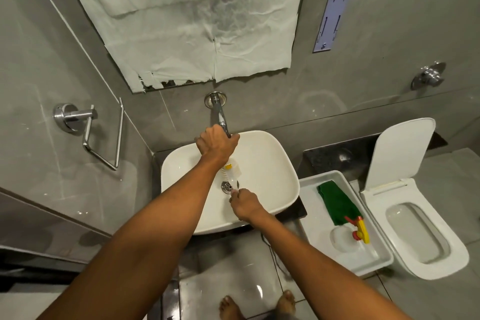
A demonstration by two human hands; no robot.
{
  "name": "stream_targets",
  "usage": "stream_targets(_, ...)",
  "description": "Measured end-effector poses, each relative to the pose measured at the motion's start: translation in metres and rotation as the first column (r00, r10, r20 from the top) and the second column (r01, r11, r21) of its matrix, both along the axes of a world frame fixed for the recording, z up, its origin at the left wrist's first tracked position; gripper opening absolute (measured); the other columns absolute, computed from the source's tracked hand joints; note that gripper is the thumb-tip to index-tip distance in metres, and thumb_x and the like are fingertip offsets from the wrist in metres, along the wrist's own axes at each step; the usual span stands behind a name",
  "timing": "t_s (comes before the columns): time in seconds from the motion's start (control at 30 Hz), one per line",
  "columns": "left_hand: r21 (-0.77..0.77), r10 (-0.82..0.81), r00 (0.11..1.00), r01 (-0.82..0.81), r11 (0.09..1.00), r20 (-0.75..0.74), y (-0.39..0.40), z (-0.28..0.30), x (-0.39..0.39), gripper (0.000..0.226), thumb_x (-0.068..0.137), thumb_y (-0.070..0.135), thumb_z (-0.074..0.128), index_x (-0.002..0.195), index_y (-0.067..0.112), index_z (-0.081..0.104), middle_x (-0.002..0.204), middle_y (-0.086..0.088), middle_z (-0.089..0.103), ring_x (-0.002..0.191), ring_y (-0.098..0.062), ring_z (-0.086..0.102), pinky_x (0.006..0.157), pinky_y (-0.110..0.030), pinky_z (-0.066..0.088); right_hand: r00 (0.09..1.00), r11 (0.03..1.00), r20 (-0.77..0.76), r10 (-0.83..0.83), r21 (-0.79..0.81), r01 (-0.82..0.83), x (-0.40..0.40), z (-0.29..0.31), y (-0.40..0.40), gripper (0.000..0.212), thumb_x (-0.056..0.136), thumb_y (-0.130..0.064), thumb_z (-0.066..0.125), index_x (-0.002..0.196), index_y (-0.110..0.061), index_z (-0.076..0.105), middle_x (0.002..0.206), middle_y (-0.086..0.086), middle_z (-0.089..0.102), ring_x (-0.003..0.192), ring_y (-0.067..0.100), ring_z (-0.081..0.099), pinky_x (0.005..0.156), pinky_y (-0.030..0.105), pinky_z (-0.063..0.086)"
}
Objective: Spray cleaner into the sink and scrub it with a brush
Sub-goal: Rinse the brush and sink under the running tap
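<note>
- The white rounded ceramic sink (pixel 272 163) sits below me; inside it lies my white plastic brush with a yellow collar (pixel 231 171), head up-basin, for scrubbing.
- My right hand (pixel 242 202) grips the brush's handle end over the metal drain (pixel 226 186).
- My left hand (pixel 217 144) closes around the chrome wall tap (pixel 219 114), probably for rinse water.
- The spray bottle with red-and-yellow trigger (pixel 359 228) lies parked in a white tray (pixel 309 189), to my right.

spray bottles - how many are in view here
1. The spray bottle lies on its side in the white tray between the sink and the toilet. None shows elsewhere; the arms may hide something.
</note>
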State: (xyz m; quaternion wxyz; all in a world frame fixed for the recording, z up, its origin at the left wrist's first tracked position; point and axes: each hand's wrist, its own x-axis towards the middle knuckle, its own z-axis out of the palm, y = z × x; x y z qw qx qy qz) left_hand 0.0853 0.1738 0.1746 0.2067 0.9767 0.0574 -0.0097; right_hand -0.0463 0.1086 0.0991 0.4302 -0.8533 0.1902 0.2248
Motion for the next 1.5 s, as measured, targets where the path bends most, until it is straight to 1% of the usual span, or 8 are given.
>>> stream_targets(0.23,-0.011,-0.153,0.985,0.153,0.988,-0.077,0.018,-0.002,0.013,0.047,0.095,0.055,0.056,0.074,0.013,0.06,0.091,-0.014,0.069,0.099,-0.04,0.068,0.098,-0.045,0.046,0.998,0.996,-0.064,0.025,-0.087,-0.03,-0.003,-0.008,0.001,0.044,0.112,-0.021,0.035,0.139,0.005,0.057,0.142,0.023,0.063,0.133,0.038,0.06,0.103,0.034,0.048)
stream_targets(0.5,-0.096,-0.357,0.921,0.345,0.934,-0.158,0.043,-0.006,0.031,0.048,0.09,0.054,0.048,0.086,0.014,0.074,0.091,-0.012,0.074,0.096,-0.034,0.061,0.092,-0.044,0.026,0.996,0.994,-0.083,0.033,-0.102,-0.042,0.004,-0.012,-0.001,0.044,0.113,-0.024,0.036,0.138,0.004,0.058,0.139,0.021,0.065,0.129,0.035,0.063,0.09,0.028,0.046)
stream_targets(0.67,-0.115,-0.37,0.914,0.355,0.928,-0.164,0.049,-0.006,0.031,0.046,0.091,0.057,0.051,0.091,0.017,0.074,0.095,-0.009,0.074,0.1,-0.031,0.061,0.096,-0.047,0.026,0.996,0.996,-0.092,-0.005,-0.088,-0.003,0.006,-0.011,0.0,0.042,0.111,-0.023,0.041,0.142,0.005,0.049,0.144,0.022,0.061,0.133,0.037,0.06,0.101,0.034,0.048)
stream_targets(0.87,-0.317,-0.253,0.961,0.206,0.926,-0.115,0.058,-0.007,0.033,0.044,0.076,0.052,0.085,0.095,0.014,0.074,0.076,0.008,0.058,0.084,-0.019,0.056,0.094,-0.044,0.038,0.999,0.996,-0.044,-0.029,-0.082,0.025,0.01,-0.007,-0.001,0.042,0.112,-0.022,0.04,0.144,0.005,0.044,0.145,0.022,0.058,0.133,0.038,0.059,0.102,0.036,0.048)
stream_targets(1.17,-0.644,-0.391,0.904,0.196,0.739,-0.174,0.069,0.006,0.028,0.037,0.084,0.021,0.09,0.116,0.005,0.08,0.102,-0.004,0.08,0.088,-0.004,0.069,0.089,-0.024,0.048,0.998,0.999,0.024,-0.049,-0.016,0.05,0.019,-0.01,-0.008,0.043,0.11,-0.025,0.044,0.14,0.005,0.049,0.141,0.023,0.061,0.129,0.04,0.061,0.088,0.03,0.043)
stream_targets(1.3,-0.677,-0.419,0.89,0.198,0.708,-0.178,0.073,0.006,0.025,0.037,0.092,0.016,0.083,0.125,0.002,0.075,0.119,-0.016,0.08,0.108,-0.017,0.073,0.096,-0.022,0.052,0.997,0.998,0.04,-0.07,0.009,0.07,0.017,-0.012,-0.009,0.042,0.111,-0.027,0.041,0.136,0.003,0.055,0.137,0.023,0.064,0.127,0.041,0.061,0.099,0.038,0.048)
stream_targets(1.37,-0.685,-0.422,0.889,0.195,0.702,-0.179,0.072,0.005,0.023,0.036,0.094,0.016,0.08,0.126,0.001,0.074,0.122,-0.018,0.079,0.12,-0.024,0.072,0.11,-0.032,0.051,0.994,0.994,0.048,-0.1,0.041,0.098,0.015,-0.015,-0.01,0.043,0.112,-0.028,0.037,0.132,0.001,0.062,0.128,0.021,0.069,0.117,0.039,0.065,0.097,0.039,0.049)
stream_targets(1.5,-0.695,-0.414,0.892,0.182,0.696,-0.182,0.072,0.002,0.021,0.035,0.096,0.019,0.078,0.128,0.004,0.074,0.125,-0.015,0.078,0.13,-0.028,0.069,0.122,-0.044,0.045,0.95,0.867,-0.107,-0.294,0.389,0.312,0.008,-0.019,-0.017,0.044,0.114,-0.031,0.03,0.115,-0.009,0.069,0.081,0.002,0.053,0.061,0.013,0.043,0.055,0.024,0.035)
